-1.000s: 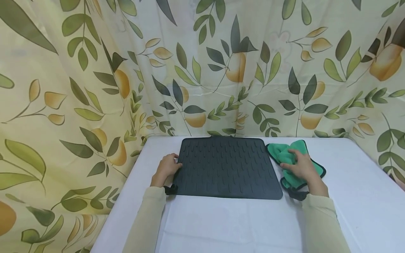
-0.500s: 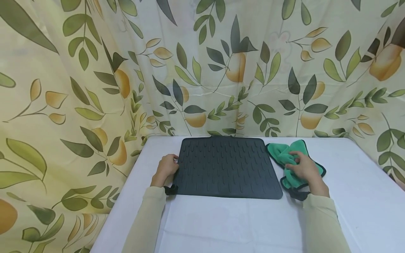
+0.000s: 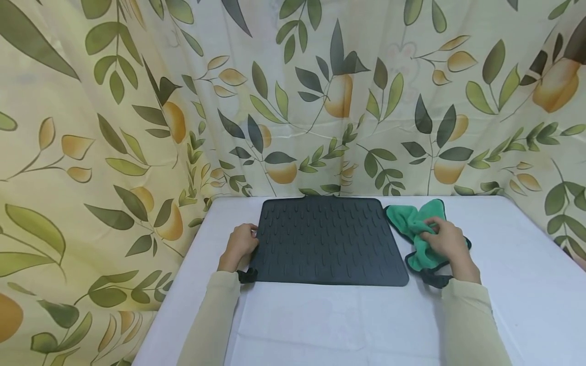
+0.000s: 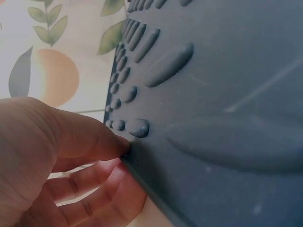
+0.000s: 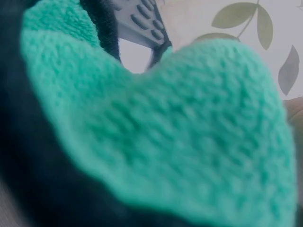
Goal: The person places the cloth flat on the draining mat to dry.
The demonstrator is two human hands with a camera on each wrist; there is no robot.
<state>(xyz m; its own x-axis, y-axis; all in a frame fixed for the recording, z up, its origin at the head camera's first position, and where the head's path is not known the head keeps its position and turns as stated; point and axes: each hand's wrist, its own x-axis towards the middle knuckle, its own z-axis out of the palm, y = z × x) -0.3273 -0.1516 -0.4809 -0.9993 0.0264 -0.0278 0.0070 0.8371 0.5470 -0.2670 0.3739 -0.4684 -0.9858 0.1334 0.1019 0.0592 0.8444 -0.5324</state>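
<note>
A dark grey rubber mat (image 3: 327, 241) with rows of raised ridges lies at the middle of the table. My left hand (image 3: 241, 244) is at its left edge; in the left wrist view the thumb (image 4: 90, 135) sits on the rim with the fingers curled underneath, pinching it. To the right of the mat is a green plush cloth (image 3: 414, 223) with black edging. My right hand (image 3: 447, 241) grips its middle from above and bunches it up. The cloth (image 5: 199, 132) fills most of the right wrist view and hides nearly all of that hand.
White cloth covers the table (image 3: 320, 325). A curtain (image 3: 293, 101) printed with leaves and fruit hangs behind it and along the left. Black straps (image 3: 247, 275) are around both wrists.
My right hand has drawn its fingers together on the cloth, gathering it into a fold and shifting slightly right. My left thumb has slid back to the mat's edge; the mat stays put.
</note>
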